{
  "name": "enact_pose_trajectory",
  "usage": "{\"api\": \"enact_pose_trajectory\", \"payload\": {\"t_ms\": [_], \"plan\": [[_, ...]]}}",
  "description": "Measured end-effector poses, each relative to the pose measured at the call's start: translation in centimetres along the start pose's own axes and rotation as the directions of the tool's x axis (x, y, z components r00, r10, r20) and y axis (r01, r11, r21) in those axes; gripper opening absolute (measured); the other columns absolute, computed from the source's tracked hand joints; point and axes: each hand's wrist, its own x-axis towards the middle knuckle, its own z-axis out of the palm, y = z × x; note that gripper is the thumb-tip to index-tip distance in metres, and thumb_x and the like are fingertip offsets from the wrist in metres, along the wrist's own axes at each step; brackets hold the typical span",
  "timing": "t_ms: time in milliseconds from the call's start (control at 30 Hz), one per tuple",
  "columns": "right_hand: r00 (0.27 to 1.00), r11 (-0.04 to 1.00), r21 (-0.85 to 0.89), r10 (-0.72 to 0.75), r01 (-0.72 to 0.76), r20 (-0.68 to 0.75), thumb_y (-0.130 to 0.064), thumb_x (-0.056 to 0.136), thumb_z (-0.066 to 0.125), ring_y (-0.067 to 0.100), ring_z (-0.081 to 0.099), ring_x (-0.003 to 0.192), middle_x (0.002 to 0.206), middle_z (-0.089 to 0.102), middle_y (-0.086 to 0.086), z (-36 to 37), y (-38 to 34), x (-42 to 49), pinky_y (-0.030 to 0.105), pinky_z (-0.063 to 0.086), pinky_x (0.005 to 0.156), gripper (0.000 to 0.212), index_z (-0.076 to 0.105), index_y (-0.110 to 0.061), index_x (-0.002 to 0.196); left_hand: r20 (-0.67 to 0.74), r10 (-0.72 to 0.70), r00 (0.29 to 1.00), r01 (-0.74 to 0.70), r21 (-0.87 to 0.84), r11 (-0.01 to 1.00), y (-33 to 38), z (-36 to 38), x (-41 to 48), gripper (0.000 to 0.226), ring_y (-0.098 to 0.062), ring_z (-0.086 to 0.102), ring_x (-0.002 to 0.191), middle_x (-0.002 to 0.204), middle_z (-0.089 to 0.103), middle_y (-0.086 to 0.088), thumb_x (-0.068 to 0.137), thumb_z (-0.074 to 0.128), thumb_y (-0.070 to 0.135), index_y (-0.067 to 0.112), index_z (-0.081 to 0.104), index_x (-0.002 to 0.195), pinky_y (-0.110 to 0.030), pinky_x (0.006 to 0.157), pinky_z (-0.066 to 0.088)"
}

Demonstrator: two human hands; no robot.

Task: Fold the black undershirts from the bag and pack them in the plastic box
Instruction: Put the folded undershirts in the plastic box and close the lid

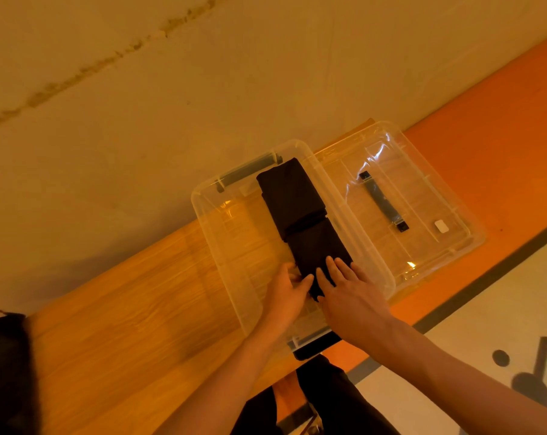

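Right fingers flat on folded black undershirt, left fingers pinching its edge, clear box

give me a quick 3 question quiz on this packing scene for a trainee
1. True or false: the lid is clipped onto the plastic box.
2. How many folded undershirts are in the box? A one, B two, C four.
3. Fill in: the left hand and the right hand both touch the ___ undershirt.
Key: 1 false, the lid lies beside the box. 2 B, a far undershirt and a near undershirt. 3 near.
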Motion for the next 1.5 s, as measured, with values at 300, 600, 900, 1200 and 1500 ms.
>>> {"api": "enact_pose_trajectory", "payload": {"t_ms": [300,600,900,1200,1500], "plan": [[0.983,0.972,0.225,-0.023,0.064,-0.180,-0.045,0.106,0.037,0.026,0.016,0.154,0.167,0.016,0.008,-2.2,0.5,-1.8,0.038,0.018,0.123,0.062,0.015,-0.026,0.161,-0.096,0.465,0.880,-0.363,0.496,0.789,1.1,-3.2,-2.7,0.046,-0.003,0.049,0.120,0.139,0.049,0.008,0.103,0.050,0.043,0.022,0.047,0.145,-0.017,0.090,0.048],[0.848,0.902,0.405,0.328,-0.149,-0.417,-0.042,0.100,0.054,0.031,0.046,0.137,0.153,0.045,0.009,-5.3,8.1,-4.4,0.045,0.044,0.107,0.060,0.037,-0.022,0.154,0.072,0.709,0.702,-0.553,0.683,0.477,6.2,-6.9,-2.2,0.072,-0.018,0.030,0.149,0.163,0.032,-0.001,0.099,0.022,0.065,0.023,0.040,0.154,-0.033,0.117,0.028],[0.847,0.850,0.455,0.430,-0.265,-0.311,-0.055,0.098,0.050,0.033,0.033,0.146,0.162,0.032,0.010,-3.5,15.5,-2.8,0.047,0.032,0.116,0.071,0.026,-0.027,0.159,0.207,0.710,0.672,-0.600,0.715,0.359,11.8,1.2,-2.3,0.073,-0.023,0.033,0.147,0.162,0.035,-0.006,0.099,0.022,0.064,0.020,0.042,0.154,-0.043,0.118,0.034],[0.843,0.833,0.460,0.462,-0.306,-0.276,-0.057,0.097,0.052,0.038,0.029,0.147,0.163,0.026,0.014,-1.2,25.1,1.2,0.051,0.032,0.116,0.074,0.026,-0.025,0.158,0.247,0.592,0.767,-0.509,0.797,0.326,15.4,10.4,1.9,0.087,-0.024,0.022,0.153,0.166,0.024,-0.009,0.096,0.002,0.069,0.016,0.031,0.158,-0.041,0.122,0.021],[0.830,0.639,0.684,0.551,-0.353,-0.086,-0.031,0.098,0.064,0.039,0.051,0.120,0.135,0.051,0.020,0.8,30.0,5.6,0.049,0.047,0.093,0.059,0.042,-0.008,0.147,0.279,0.397,0.875,-0.407,0.866,0.289,17.2,14.7,5.4,0.083,-0.028,0.022,0.152,0.167,0.018,-0.011,0.095,0.011,0.069,0.018,0.032,0.157,-0.045,0.119,0.025]]}}
